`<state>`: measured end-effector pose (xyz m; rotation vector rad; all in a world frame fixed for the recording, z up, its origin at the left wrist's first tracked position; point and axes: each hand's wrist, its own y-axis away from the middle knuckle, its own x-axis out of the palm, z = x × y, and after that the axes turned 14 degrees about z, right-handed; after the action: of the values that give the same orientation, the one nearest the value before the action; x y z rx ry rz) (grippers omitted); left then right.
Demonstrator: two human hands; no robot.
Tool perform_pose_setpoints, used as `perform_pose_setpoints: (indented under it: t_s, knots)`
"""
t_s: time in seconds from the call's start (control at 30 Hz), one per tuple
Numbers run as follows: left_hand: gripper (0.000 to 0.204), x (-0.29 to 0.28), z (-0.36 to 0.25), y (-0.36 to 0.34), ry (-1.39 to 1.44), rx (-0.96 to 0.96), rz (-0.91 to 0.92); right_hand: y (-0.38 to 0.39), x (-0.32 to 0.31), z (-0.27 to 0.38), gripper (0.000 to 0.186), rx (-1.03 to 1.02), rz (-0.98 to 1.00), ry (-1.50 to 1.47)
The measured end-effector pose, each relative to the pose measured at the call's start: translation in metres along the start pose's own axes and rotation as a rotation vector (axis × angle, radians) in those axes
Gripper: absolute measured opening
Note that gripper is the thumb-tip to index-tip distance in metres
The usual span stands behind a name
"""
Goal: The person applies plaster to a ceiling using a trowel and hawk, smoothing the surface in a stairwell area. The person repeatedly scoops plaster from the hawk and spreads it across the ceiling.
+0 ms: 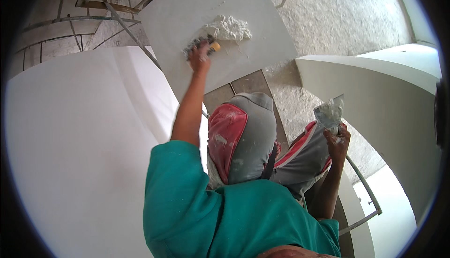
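Note:
A large pale board (171, 7) bears a lumpy heap of wet white plaster (229, 28) near its middle. My left hand (200, 55) reaches out to it, fingers closed on a dark, plaster-spattered tool with a yellow end (214, 47). This tool rests on the board at the heap's left edge; its exact kind is partly hidden by the hand. At the right, my right hand (338, 142) grips a broad-bladed putty knife (322, 115). A thick clump of white plaster (333, 110) sits on its blade, held up beside my right leg.
A smooth white surface (79, 150) fills the left. Metal scaffold bars (131, 35) stand beyond it, and another metal frame (368, 183) is at the lower right. A curved pale wall (375, 84) rises on the right. Plaster-spattered floor (347, 19) shows behind the board.

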<state>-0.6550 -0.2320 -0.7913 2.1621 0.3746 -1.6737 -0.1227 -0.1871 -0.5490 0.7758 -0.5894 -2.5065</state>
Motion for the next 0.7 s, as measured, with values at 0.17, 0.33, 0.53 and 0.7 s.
perform_pose_setpoints:
  t_s: [0.17, 0.33, 0.53, 0.7]
  knots:
    - [0.054, -0.012, -0.052, 0.075, 0.007, 0.163, 0.372, 0.004, 0.002, -0.013, 0.023, 0.007, -0.014, 0.009]
    - [0.038, -0.082, -0.004, 0.009, 0.042, -0.376, 0.365, 0.007, 0.0, 0.002, 0.019, 0.045, 0.006, -0.039]
    - [0.04, -0.035, -0.05, 0.059, 0.099, -0.256, 0.408, 0.004, 0.01, -0.002, 0.017, 0.022, -0.062, -0.032]
    - [0.042, -0.077, -0.004, -0.009, 0.104, -0.371, 0.418, 0.002, 0.002, -0.002, 0.017, 0.065, 0.017, -0.021]
